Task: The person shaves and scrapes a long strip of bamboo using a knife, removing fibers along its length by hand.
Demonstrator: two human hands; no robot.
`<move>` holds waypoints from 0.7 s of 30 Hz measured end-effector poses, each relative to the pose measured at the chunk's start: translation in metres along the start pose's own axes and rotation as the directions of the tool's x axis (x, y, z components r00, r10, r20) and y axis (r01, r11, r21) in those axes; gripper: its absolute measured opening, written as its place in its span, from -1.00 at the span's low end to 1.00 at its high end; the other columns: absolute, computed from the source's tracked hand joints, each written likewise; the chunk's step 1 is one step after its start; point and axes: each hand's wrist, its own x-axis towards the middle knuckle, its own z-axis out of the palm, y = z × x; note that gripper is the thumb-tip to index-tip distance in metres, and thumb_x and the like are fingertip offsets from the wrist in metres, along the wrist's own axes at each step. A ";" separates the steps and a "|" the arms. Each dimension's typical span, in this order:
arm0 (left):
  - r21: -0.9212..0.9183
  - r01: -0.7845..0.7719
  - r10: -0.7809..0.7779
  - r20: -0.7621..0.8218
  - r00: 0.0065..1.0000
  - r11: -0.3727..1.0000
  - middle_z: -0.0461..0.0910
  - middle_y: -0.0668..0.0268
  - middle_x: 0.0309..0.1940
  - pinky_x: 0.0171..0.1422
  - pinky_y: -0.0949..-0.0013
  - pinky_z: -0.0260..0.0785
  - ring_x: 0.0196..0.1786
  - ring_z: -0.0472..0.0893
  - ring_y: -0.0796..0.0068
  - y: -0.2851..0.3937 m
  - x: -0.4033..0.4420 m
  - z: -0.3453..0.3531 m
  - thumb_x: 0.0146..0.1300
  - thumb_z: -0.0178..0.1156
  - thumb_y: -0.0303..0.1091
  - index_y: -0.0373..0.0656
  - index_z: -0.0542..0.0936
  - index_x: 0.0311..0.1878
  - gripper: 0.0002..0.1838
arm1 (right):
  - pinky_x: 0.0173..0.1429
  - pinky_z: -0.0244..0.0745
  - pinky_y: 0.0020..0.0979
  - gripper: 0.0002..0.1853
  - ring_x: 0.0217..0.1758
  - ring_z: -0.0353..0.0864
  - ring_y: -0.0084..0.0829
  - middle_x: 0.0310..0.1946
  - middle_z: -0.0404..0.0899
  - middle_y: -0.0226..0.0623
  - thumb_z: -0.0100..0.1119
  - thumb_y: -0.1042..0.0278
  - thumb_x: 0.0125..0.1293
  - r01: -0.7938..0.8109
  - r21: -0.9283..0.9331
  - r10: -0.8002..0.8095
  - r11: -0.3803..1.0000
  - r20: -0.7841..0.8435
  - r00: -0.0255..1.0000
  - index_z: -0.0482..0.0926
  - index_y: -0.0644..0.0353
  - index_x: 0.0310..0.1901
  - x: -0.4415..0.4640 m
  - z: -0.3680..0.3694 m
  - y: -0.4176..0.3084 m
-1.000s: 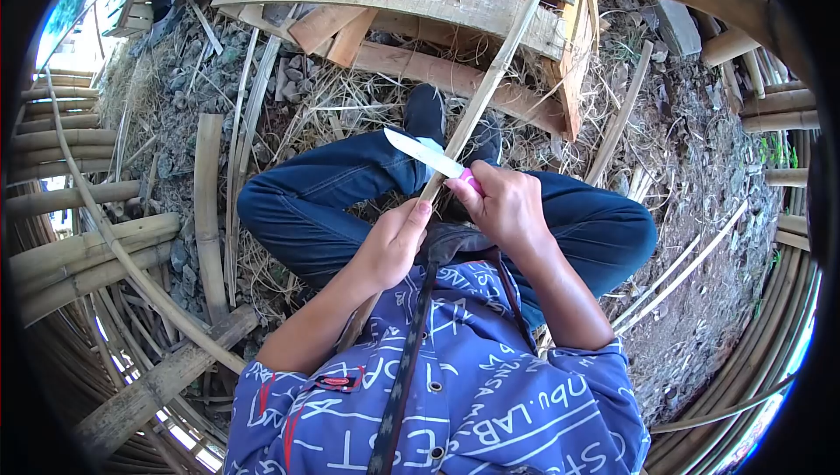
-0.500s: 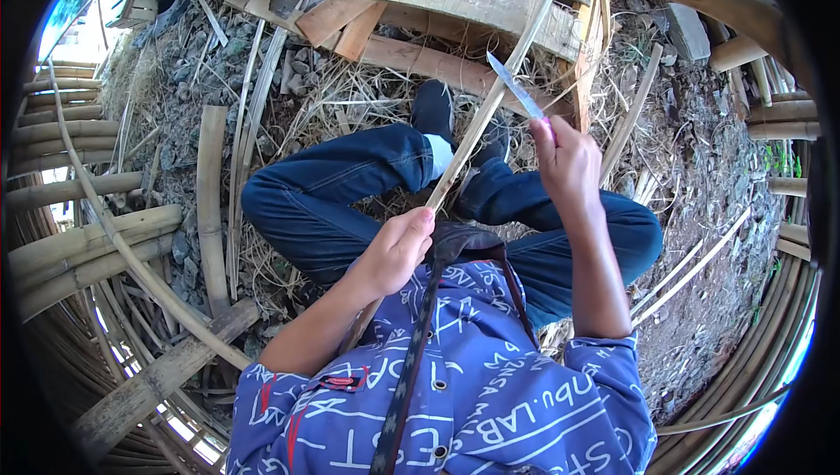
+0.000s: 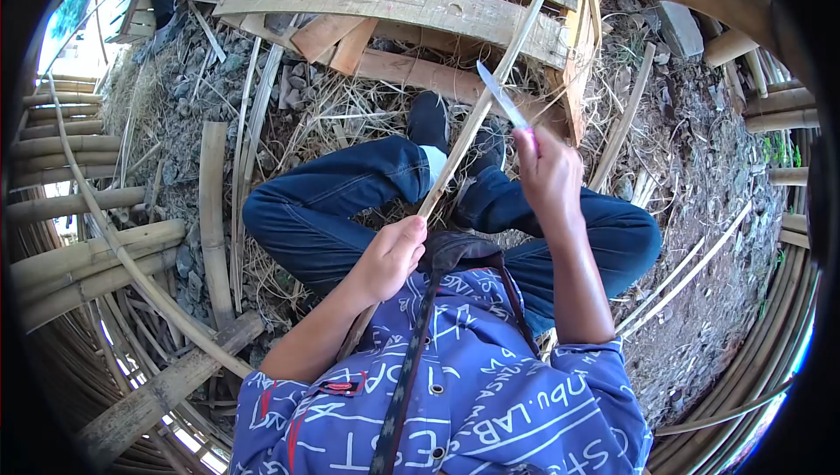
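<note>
Left hand (image 3: 395,256) closed round the pale strip (image 3: 457,147), which runs from frame centre to top edge. Right hand (image 3: 551,169) grips the knife (image 3: 500,95); blade overlaps strip, contact unclear. Shavings (image 3: 352,114) upper centre; I can't judge what's left.

Bright daylight, washed-out upper left, fisheye curvature, black corners.
</note>
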 end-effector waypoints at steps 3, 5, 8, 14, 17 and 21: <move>-0.015 0.000 0.000 -0.005 1.000 1.000 0.09 0.58 -0.73 -0.71 0.62 -0.14 -0.75 0.03 0.81 0.002 0.000 0.002 0.46 -0.28 0.10 -0.02 0.21 -0.44 -0.55 | -0.47 0.36 -0.14 -0.56 -0.55 0.53 -0.03 -0.67 0.49 -0.09 0.09 -0.05 0.29 0.030 -0.142 -0.035 0.989 -0.028 0.999 0.49 0.20 -0.50 0.004 0.001 0.002; -0.029 -0.002 0.002 -0.002 1.000 1.000 0.09 0.58 -0.73 -0.71 0.62 -0.13 -0.75 0.03 0.80 0.003 0.002 0.002 0.46 -0.28 0.10 -0.02 0.21 -0.44 -0.55 | -0.49 0.36 -0.20 -0.59 -0.59 0.53 -0.12 -0.68 0.50 -0.16 0.15 -0.05 0.25 0.072 -0.135 -0.100 0.988 -0.211 0.972 0.48 0.15 -0.53 0.004 0.012 0.006; -0.058 0.034 -0.033 0.017 0.999 0.998 0.09 0.58 -0.73 -0.71 0.62 -0.13 -0.76 0.03 0.80 0.000 0.003 0.000 0.46 -0.28 0.11 -0.02 0.21 -0.43 -0.55 | -0.51 0.35 -0.26 -0.63 -0.62 0.52 -0.20 -0.68 0.49 -0.23 0.23 -0.03 0.19 0.086 -0.147 -0.130 0.985 -0.328 0.936 0.49 0.10 -0.54 0.001 0.026 0.010; -0.105 0.088 -0.081 0.067 0.994 0.991 0.09 0.58 -0.75 -0.73 0.63 -0.13 -0.77 0.03 0.80 -0.002 -0.001 -0.007 0.45 -0.29 0.13 -0.01 0.21 -0.42 -0.55 | -0.52 0.29 -0.36 -0.67 -0.68 0.44 -0.41 -0.73 0.44 -0.31 0.22 0.03 0.24 -0.117 0.021 0.113 0.993 -0.465 0.878 0.56 0.13 -0.46 0.009 0.009 0.019; -0.115 0.089 -0.082 0.064 0.995 0.989 0.09 0.58 -0.75 -0.74 0.62 -0.12 -0.78 0.04 0.79 -0.006 -0.002 -0.011 0.45 -0.29 0.14 -0.01 0.21 -0.42 -0.55 | -0.55 0.17 -0.45 -0.67 -0.69 0.29 -0.57 -0.76 0.35 -0.41 0.17 0.11 0.31 -0.010 0.097 0.054 0.995 -0.463 0.885 0.55 0.21 -0.46 0.017 -0.009 0.033; -0.097 0.078 -0.074 0.048 0.996 0.992 0.09 0.58 -0.75 -0.74 0.62 -0.12 -0.78 0.04 0.79 -0.003 0.001 -0.008 0.46 -0.28 0.12 -0.01 0.21 -0.42 -0.55 | -0.55 0.19 -0.41 -0.68 -0.67 0.30 -0.58 -0.76 0.33 -0.31 0.16 0.24 0.30 -0.087 0.456 0.181 0.886 -0.166 0.969 0.47 0.31 -0.50 -0.001 -0.014 0.016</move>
